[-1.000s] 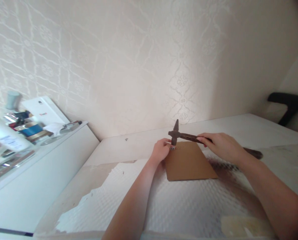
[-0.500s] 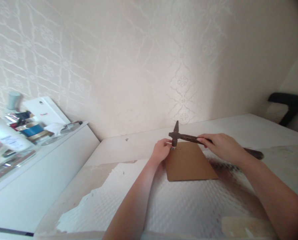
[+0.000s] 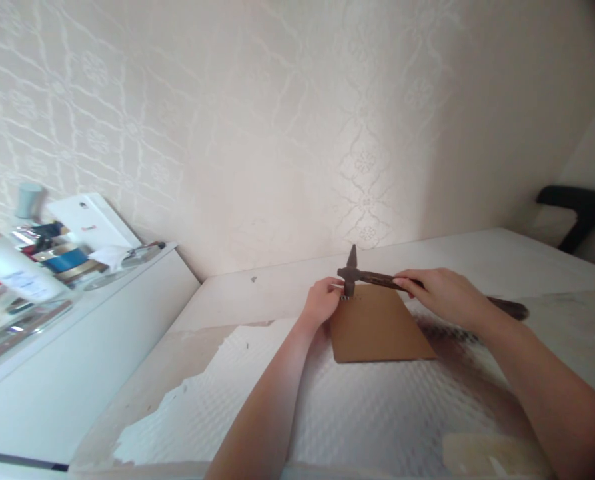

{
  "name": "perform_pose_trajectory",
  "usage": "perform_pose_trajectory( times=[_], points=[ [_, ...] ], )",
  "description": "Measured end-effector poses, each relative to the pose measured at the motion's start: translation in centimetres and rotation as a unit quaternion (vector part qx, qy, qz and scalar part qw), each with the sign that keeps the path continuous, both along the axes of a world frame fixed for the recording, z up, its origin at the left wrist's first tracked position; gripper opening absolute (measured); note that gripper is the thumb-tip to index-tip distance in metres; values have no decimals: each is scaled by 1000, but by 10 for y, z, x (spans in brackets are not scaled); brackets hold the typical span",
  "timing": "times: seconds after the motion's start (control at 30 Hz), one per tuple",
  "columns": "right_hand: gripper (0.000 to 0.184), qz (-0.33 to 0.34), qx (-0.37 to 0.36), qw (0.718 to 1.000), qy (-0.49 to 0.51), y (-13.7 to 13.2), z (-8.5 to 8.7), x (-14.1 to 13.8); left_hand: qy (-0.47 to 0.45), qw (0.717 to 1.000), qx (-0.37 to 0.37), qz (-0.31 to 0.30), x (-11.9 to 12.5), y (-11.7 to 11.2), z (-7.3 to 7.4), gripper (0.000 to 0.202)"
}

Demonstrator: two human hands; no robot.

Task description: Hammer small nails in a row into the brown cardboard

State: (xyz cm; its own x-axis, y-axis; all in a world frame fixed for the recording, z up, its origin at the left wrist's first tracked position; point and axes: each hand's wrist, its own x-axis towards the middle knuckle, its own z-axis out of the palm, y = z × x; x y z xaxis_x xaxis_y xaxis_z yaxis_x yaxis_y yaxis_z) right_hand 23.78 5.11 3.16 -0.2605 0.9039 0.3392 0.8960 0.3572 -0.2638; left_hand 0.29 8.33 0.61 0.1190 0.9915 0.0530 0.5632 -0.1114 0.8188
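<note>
Hammer (image 3: 349, 273) over cardboard (image 3: 382, 330); white box (image 3: 96, 215) bears blurred red print (image 3: 88, 228)

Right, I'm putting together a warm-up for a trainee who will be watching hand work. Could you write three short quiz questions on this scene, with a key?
1. Multiple choice. Which of the hands grips the handle of the hammer? (a) left only (b) right only (c) both

2. True or false. The left hand is at the far left corner of the brown board.

3. Fill in the word. The white box is nearer the picture's ____ edge than its right edge.

Key
1. b, the right hand.
2. True.
3. left
</note>
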Motion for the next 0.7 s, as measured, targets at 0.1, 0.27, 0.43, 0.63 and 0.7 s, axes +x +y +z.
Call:
perform_pose_trajectory(
  times=[0.1,0.27,0.43,0.63,0.7],
  points=[
    [38,-3,3,1000,8,0,0,0,-1,1000,-4,-2,0,0,0,27],
    [38,0,-1,1000,3,-1,0,0,-1,1000,1,-4,0,0,1,27],
    [38,-3,7,1000,10,-1,1,-1,-1,1000,-8,-4,0,0,1,28],
    [38,-4,12,1000,9,-1,0,0,0,1000,-9,-1,0,0,1,26],
    [38,1,13,1000,12,0,0,-1,2,1000,-6,-2,0,0,1,27]
  ],
)
